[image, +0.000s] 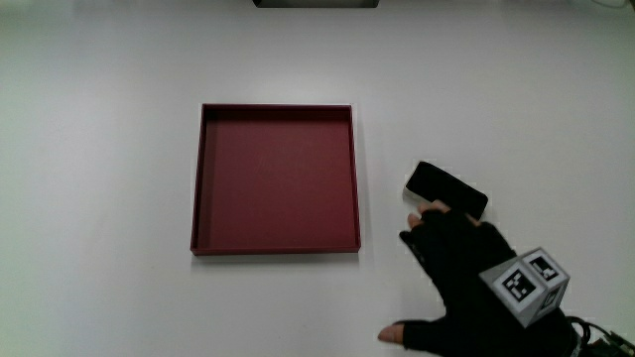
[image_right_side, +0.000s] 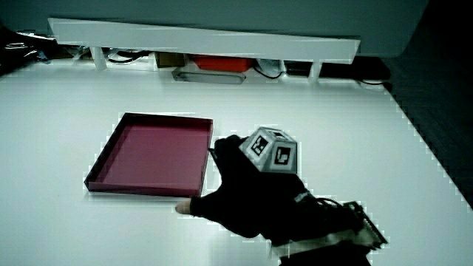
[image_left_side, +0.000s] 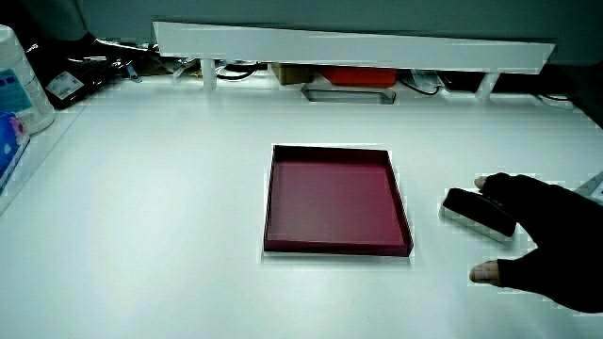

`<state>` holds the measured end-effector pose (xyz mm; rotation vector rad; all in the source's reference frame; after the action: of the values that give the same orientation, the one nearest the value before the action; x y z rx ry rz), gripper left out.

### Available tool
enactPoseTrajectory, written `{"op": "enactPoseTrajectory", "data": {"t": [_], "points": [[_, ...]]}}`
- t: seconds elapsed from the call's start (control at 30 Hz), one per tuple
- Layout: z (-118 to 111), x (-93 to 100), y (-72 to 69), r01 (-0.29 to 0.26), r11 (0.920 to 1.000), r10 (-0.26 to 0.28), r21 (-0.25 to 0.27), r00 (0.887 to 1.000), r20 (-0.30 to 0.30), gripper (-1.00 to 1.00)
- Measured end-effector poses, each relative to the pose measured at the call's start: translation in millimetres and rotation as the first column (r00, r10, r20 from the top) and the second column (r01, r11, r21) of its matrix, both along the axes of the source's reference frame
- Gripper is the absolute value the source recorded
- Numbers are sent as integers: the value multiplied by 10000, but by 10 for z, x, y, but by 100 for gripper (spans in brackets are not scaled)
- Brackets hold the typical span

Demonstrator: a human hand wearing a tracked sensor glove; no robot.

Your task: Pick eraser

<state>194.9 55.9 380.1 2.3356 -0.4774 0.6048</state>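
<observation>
A black eraser (image: 444, 186) with a pale underside lies flat on the white table beside the dark red tray (image: 197, 178). In a side view the eraser (image_left_side: 471, 209) shows the same way, next to the tray (image_left_side: 268, 202). The gloved hand (image: 458, 260) reaches over the end of the eraser nearer to the person, fingers spread and thumb out, fingertips at the eraser's edge and holding nothing. The patterned cube (image: 526, 284) sits on its back. In a side view the hand (image_right_side: 244, 188) and cube (image_right_side: 271, 151) hide the eraser; the tray (image_right_side: 98, 168) is beside them.
The tray holds nothing. A low white partition (image_left_side: 349, 43) runs along the table's edge farthest from the person, with a red box (image_left_side: 353, 75) and cables under it. A white bottle (image_left_side: 19, 85) stands at the table's edge in a side view.
</observation>
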Motion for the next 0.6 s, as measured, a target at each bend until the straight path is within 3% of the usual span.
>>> {"op": "enactPoseTrajectory", "data": {"t": [0.07,0.13,0.23,0.27,0.47,0.53,0.6], "points": [[47,61,-52,-293,9994,296,187,9994,-170,0],[103,116,-110,-828,9963,830,-236,9965,38,0],[192,188,-196,-1193,9927,1194,-166,9928,32,0],[206,205,-223,-1513,9871,1510,-516,9885,-99,0],[433,319,-384,-2156,9744,2160,-642,9764,-2,0],[531,361,-432,-2454,9655,2460,-875,9693,-39,0],[662,414,-481,-2599,9629,2595,-723,9656,-155,0]]}}
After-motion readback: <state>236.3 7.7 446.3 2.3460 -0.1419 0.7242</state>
